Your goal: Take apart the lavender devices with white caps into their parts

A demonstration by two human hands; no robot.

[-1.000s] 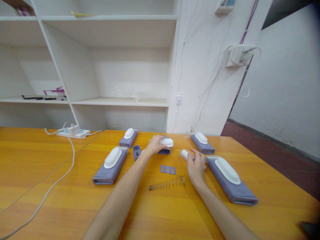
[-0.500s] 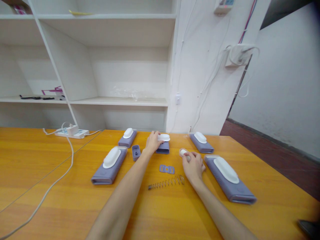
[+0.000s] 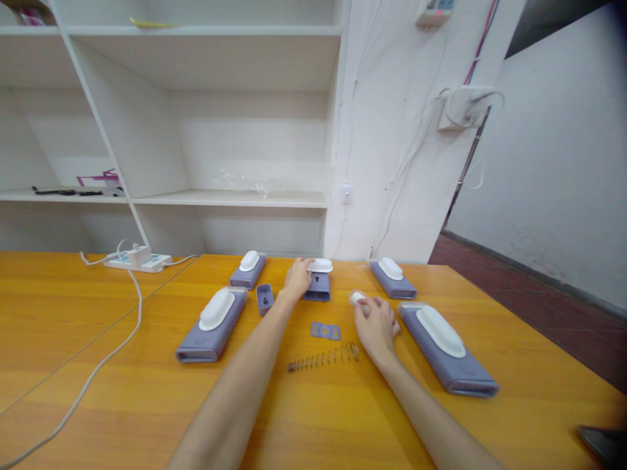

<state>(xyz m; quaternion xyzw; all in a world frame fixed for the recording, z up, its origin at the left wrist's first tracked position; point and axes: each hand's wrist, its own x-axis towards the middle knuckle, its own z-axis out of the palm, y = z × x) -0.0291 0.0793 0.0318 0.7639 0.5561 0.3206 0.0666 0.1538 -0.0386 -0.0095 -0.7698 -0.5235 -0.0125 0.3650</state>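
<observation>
My left hand (image 3: 298,277) reaches to the far middle of the orange table (image 3: 98,391). Its fingers are closed on a white oval cap (image 3: 321,265) held just above a small purple block (image 3: 317,288). My right hand (image 3: 376,324) lies curled over a small white oval piece (image 3: 357,297), gripping it on the tabletop beside a long purple holder (image 3: 448,351) with a white pad. Between my hands lie a flat purple gasket (image 3: 325,331) and a metal coil spring (image 3: 324,358).
More purple holders with white pads lie at the left (image 3: 213,318), back left (image 3: 248,270) and back right (image 3: 392,277). A small purple cup part (image 3: 264,297) stands nearby. A power strip (image 3: 134,260) with a white cable sits at the far left; white shelves stand behind.
My left hand has drawn the white cap a little back and up, uncovering the top of the purple block. My right hand has stayed closed over the white piece.
</observation>
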